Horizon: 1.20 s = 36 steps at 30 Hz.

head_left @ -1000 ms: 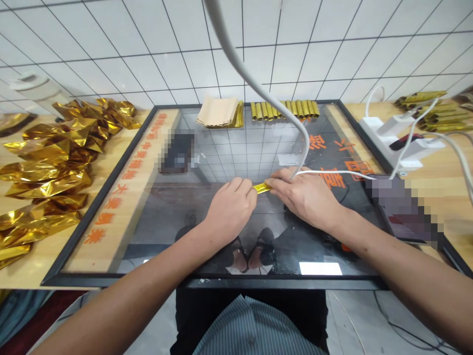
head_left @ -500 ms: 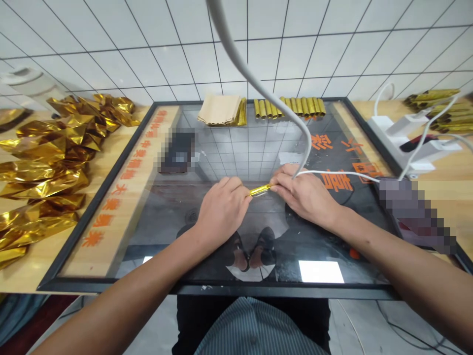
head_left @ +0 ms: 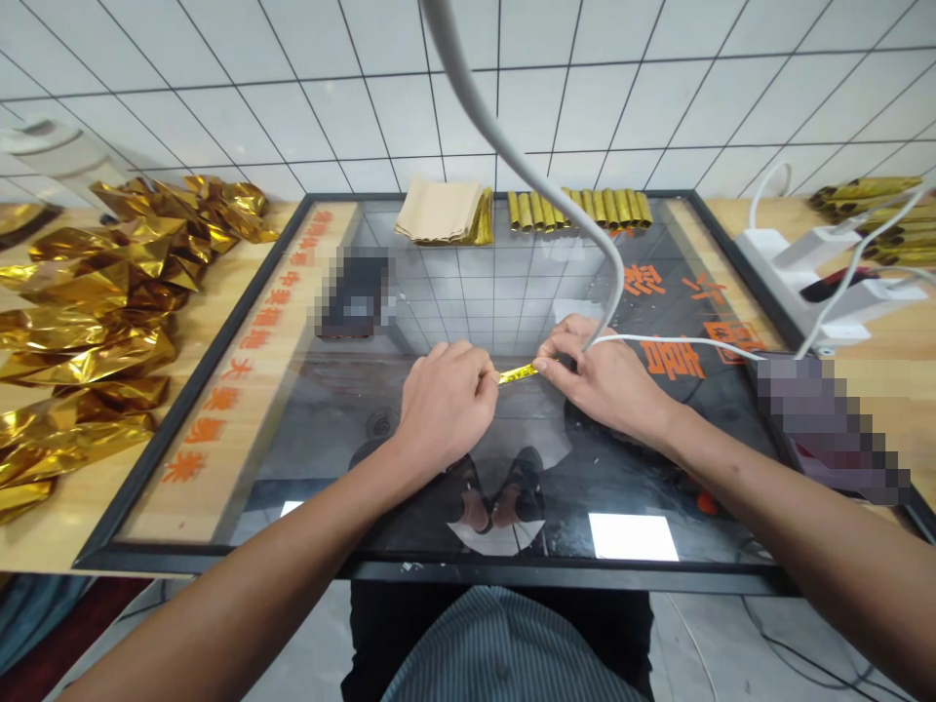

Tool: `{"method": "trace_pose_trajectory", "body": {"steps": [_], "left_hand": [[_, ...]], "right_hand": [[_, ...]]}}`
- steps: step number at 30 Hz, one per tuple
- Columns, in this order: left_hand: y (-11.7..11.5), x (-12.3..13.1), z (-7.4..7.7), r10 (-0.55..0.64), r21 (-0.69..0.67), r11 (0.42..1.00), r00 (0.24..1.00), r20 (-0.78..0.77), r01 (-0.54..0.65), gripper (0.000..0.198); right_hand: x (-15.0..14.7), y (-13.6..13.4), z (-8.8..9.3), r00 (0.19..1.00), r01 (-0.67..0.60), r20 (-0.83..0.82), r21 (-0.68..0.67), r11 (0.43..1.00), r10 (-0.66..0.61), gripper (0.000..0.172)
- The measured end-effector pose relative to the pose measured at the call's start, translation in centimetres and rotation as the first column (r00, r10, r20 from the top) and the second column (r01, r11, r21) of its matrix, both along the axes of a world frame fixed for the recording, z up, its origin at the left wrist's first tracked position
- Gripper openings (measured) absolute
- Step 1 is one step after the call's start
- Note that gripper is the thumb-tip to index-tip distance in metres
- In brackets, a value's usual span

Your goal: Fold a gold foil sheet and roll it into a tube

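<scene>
A thin roll of gold foil paper (head_left: 518,373) stretches between my two hands, just above the dark glass panel (head_left: 468,439). My left hand (head_left: 451,390) is closed round its left end, knuckles up. At the other end my right hand (head_left: 596,366) pinches it between thumb and fingers. The ends of the roll are hidden in my fingers. Beyond my hands lie a stack of tan-backed gold paper sheets (head_left: 439,211) and a row of several gold paper tubes (head_left: 606,208).
Crumpled, folded gold foil shapes (head_left: 95,283) cover the left side. A white cable (head_left: 541,180) hangs down by my right hand. To the right are a power strip (head_left: 775,283) with plugs, a blurred phone-like object (head_left: 819,419) and more gold tubes (head_left: 863,219).
Both hands keep hold of the gold roll. My right fingers have shifted slightly, with the forefinger lifted and arched more. The view has tilted a little.
</scene>
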State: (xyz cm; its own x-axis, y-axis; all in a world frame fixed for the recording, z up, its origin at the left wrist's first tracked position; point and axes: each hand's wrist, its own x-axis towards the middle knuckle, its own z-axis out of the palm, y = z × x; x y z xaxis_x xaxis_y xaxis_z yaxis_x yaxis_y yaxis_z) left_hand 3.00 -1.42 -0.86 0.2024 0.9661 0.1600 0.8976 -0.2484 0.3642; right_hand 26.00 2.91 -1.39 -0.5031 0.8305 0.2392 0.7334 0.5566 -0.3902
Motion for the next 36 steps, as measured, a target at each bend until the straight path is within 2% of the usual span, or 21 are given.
{"method": "trace_pose_trajectory", "body": {"steps": [3, 10, 15, 22, 27, 36], "left_hand": [[0.1, 0.2, -0.1, 0.010, 0.024, 1.000, 1.000, 0.003, -0.010, 0.020], [0.1, 0.6, 0.0, 0.070, -0.014, 0.997, 0.998, 0.007, -0.070, 0.019], [0.3, 0.6, -0.1, 0.106, -0.019, 0.994, 0.994, 0.019, -0.106, 0.005], [0.3, -0.1, -0.4, 0.015, -0.039, 0.999, 0.999, 0.042, -0.013, 0.006], [0.1, -0.4, -0.6, -0.027, -0.001, 1.000, 0.998, 0.062, 0.027, 0.005], [0.5, -0.8, -1.0, -0.159, 0.044, 0.987, 0.981, 0.114, 0.155, 0.004]], "right_hand": [[-0.5, -0.1, 0.0, 0.999, 0.046, -0.001, -0.013, 0.999, -0.046, 0.016], [-0.7, 0.1, -0.3, 0.998, 0.056, -0.010, 0.001, 0.998, -0.056, 0.013], [-0.5, 0.3, -1.0, 0.999, 0.041, 0.005, 0.040, 0.998, -0.042, 0.009], [-0.4, 0.2, -0.2, 0.996, -0.091, 0.002, -0.013, 0.996, 0.091, 0.010], [-0.4, 0.2, 0.6, 0.988, -0.152, 0.005, -0.040, 0.988, 0.152, 0.006], [0.2, 0.2, 0.2, 0.976, -0.217, 0.029, 0.065, 0.974, 0.215, 0.012]]}}
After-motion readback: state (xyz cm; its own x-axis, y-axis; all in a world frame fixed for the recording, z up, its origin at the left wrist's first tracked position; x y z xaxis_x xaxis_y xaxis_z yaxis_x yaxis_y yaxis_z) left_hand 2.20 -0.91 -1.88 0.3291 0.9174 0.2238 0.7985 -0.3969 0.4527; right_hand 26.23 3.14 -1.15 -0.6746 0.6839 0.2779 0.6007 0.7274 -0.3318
